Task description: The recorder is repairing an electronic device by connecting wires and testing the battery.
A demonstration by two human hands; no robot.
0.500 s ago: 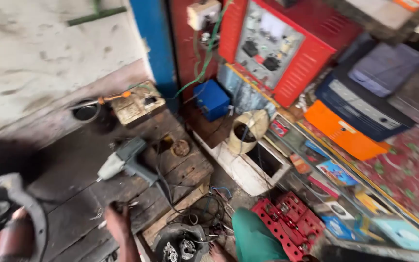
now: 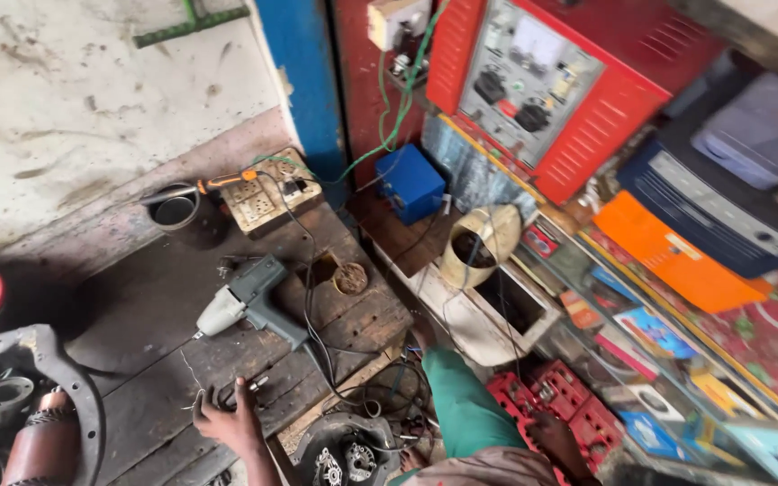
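Nearest the camera, the left hand (image 2: pixel 227 416) lies palm down on the dark wooden bench (image 2: pixel 137 297), fingers spread and resting on a small cluster of dark metal parts (image 2: pixel 218 394); whether any part is actually pinched between the fingers cannot be told. The right hand (image 2: pixel 558 443), at the end of a green sleeve (image 2: pixel 461 405), reaches down onto a red socket tray (image 2: pixel 558 403) at floor level; its fingers curl against the tray's edge, and the view does not show whether they close on anything.

Between the two hands, just below the bench edge, sits a round motor housing (image 2: pixel 346 454) with exposed internals. Left of the left hand, a grey metal casing (image 2: pixel 42 396) with a curved rim occupies the bench corner, and a copper-wound armature (image 2: pixel 42 445) stands against it.

Just beyond the left hand lies a grey electric impact wrench (image 2: pixel 247 304), on its side, its black cord (image 2: pixel 312 337) trailing toward the bench edge. Slightly further, right of the wrench, a small round cup of debris (image 2: pixel 350 279) sits in a recess.

Further still, a cream socket board (image 2: pixel 267 193) rests at the bench's far end, with an orange-handled tool (image 2: pixel 218 184) beside a black pot (image 2: pixel 176 211). A blue box (image 2: pixel 410 183) stands to its right. Farthest away, a red metered power unit (image 2: pixel 542 85) leans against the wall.
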